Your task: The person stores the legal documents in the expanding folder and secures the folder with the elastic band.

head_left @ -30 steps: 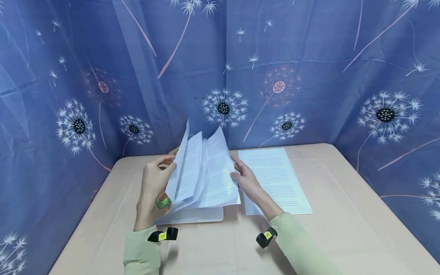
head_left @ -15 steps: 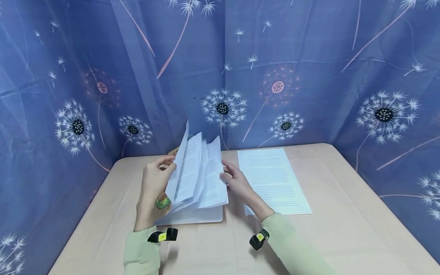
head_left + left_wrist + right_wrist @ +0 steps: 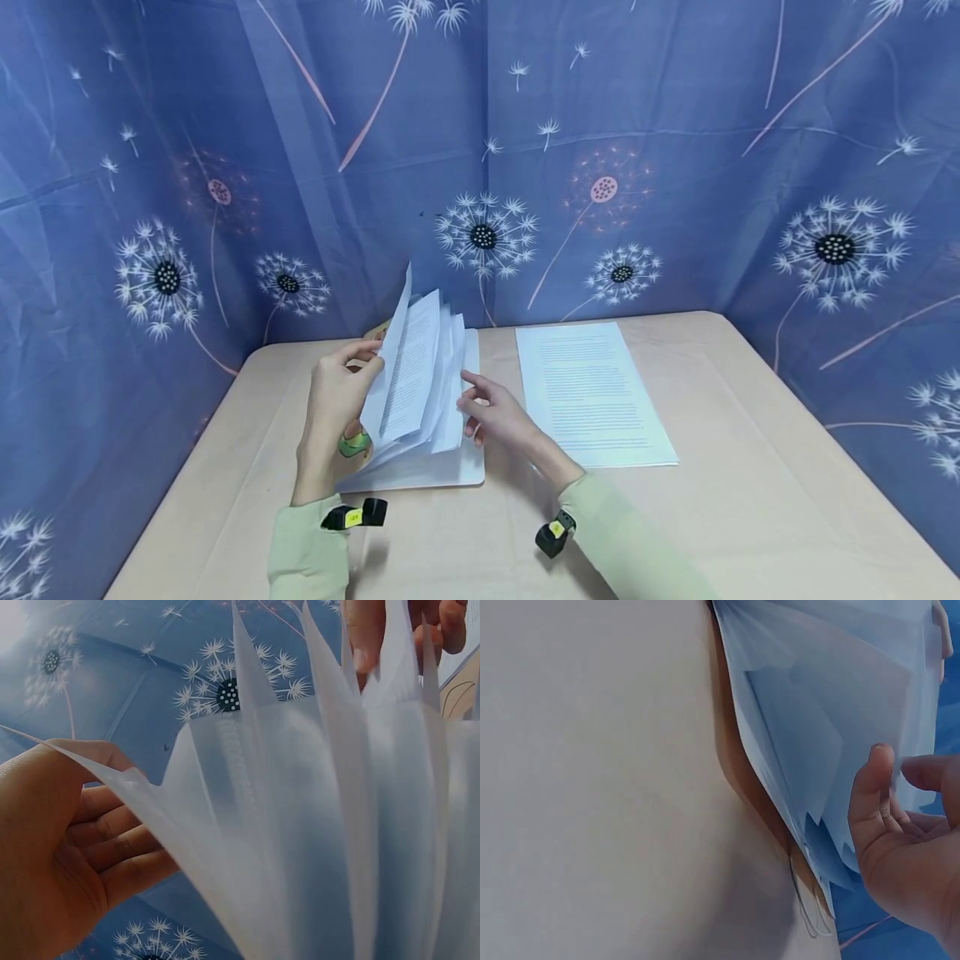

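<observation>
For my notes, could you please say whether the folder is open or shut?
The folder is open: its leaves fan apart between left hand and right hand.

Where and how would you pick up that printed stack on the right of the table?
Probably by its right edge, pinched from the right: the printed stack lies flat and thin on the table, and that edge faces away from the open folder.

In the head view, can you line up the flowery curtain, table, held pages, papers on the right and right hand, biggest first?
1. Dandelion-print curtain
2. Table
3. Held pages and printed papers: too alike to rank
4. Right hand
</observation>
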The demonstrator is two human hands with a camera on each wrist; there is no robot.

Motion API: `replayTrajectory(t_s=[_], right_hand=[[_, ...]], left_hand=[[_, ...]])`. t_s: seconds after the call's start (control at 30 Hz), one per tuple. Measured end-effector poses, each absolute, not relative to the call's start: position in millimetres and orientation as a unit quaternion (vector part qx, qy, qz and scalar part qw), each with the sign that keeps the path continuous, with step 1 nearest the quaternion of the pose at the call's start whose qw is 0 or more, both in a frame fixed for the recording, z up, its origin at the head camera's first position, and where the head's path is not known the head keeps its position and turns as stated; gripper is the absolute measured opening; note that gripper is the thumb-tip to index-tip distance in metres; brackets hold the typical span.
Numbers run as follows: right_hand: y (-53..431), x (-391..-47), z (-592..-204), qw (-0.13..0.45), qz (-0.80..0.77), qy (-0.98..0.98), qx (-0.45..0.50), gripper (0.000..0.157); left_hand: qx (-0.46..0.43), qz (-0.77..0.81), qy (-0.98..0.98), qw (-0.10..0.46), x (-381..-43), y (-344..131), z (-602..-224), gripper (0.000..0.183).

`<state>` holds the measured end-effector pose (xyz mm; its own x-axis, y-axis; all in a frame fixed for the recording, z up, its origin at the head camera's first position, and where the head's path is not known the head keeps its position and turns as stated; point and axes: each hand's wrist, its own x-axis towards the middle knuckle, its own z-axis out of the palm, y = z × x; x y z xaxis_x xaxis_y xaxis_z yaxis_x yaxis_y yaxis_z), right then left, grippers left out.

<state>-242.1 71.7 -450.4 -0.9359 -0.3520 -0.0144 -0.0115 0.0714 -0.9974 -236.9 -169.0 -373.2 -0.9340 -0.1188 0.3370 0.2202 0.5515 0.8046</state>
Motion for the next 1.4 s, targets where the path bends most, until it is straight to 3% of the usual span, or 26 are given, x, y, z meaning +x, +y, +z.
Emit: replayTrajectory(t_s=[0.87,1.4], right_hand=[[54,-237,-454,0.110,-0.619,0.769,-0.115,0.058],[92,-236,-447,0.072,-0.612,0.780,-0.114,0.051]], left_hand=[[-0.034,-0.478,-0.861,0.172,-239,-164,-375,0.027],[-0.034,-0.475,-0.861,0.179,-239,-167,-376,0.028]])
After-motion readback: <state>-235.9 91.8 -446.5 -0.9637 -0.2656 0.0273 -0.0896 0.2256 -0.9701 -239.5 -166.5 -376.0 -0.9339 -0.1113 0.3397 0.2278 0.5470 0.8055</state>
